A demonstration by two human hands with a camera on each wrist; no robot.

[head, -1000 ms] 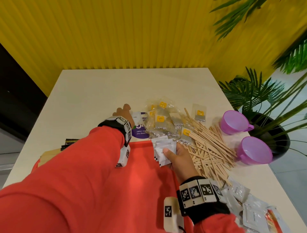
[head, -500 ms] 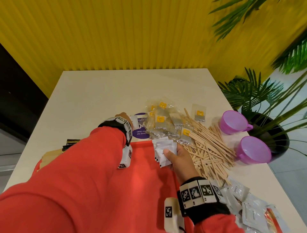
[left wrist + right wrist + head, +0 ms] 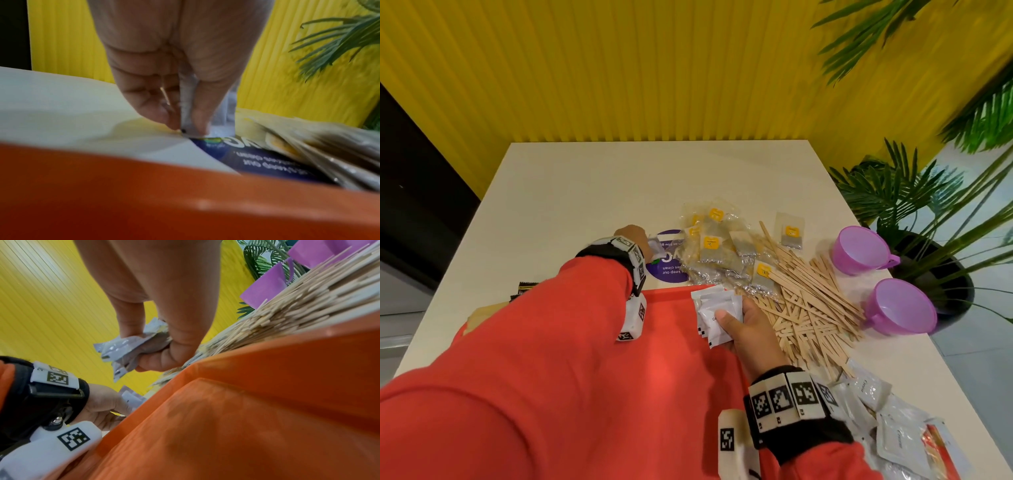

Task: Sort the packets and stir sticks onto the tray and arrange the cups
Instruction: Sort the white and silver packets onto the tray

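Note:
My right hand (image 3: 743,325) grips a small stack of white packets (image 3: 717,313) over the far right part of the red tray (image 3: 674,346); the right wrist view shows the white packets (image 3: 127,348) bunched in its curled fingers. Beyond the tray's far edge, my left hand (image 3: 635,236) pinches one white packet (image 3: 189,116) between thumb and fingers at the rim of a purple sticker (image 3: 671,267). A pile of wooden stir sticks (image 3: 811,308) lies right of the tray. Two purple cups (image 3: 859,250) (image 3: 897,306) stand at the table's right edge.
Clear tea-bag packets with yellow labels (image 3: 719,246) lie beyond the tray. More white packets (image 3: 893,435) sit at the near right. Brown and dark packets (image 3: 524,287) show left of my sleeve. A potted palm (image 3: 928,219) stands right of the table, a yellow wall behind.
My left hand has drawn back slightly from the purple sticker and now pinches a white packet. The right hand keeps its stack in place over the tray.

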